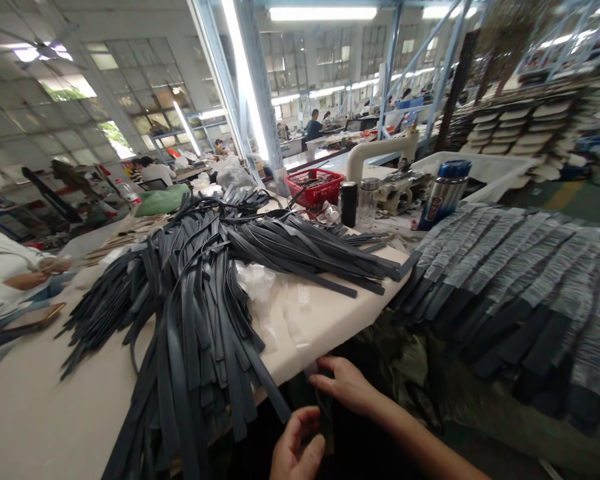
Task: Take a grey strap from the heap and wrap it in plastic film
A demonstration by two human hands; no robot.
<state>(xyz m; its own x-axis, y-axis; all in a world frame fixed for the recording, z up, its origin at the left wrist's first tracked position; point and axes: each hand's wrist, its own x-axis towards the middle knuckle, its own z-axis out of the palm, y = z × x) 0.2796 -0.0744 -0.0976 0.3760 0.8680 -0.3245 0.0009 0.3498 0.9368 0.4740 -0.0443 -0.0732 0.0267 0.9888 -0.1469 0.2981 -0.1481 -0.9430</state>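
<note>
Head camera: below the edge of the white table (pixel 40 413), the right hand (pixel 347 385) and the left hand (pixel 295 448) are close together, with a small dark strip (pixel 325 417) between them. Both hands have bent fingers, but it is too dark to tell if they hold the strip. A big pile of dark straps (pixel 205 280) lies on the table just above.

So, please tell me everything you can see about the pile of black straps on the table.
The black straps are long, flat, narrow strips, perhaps leather or rubber, slightly shiny. They lie in a loose, fanned heap on the white table, with some ends hanging over its near edge, and they partly cover clear plastic bags.
</note>
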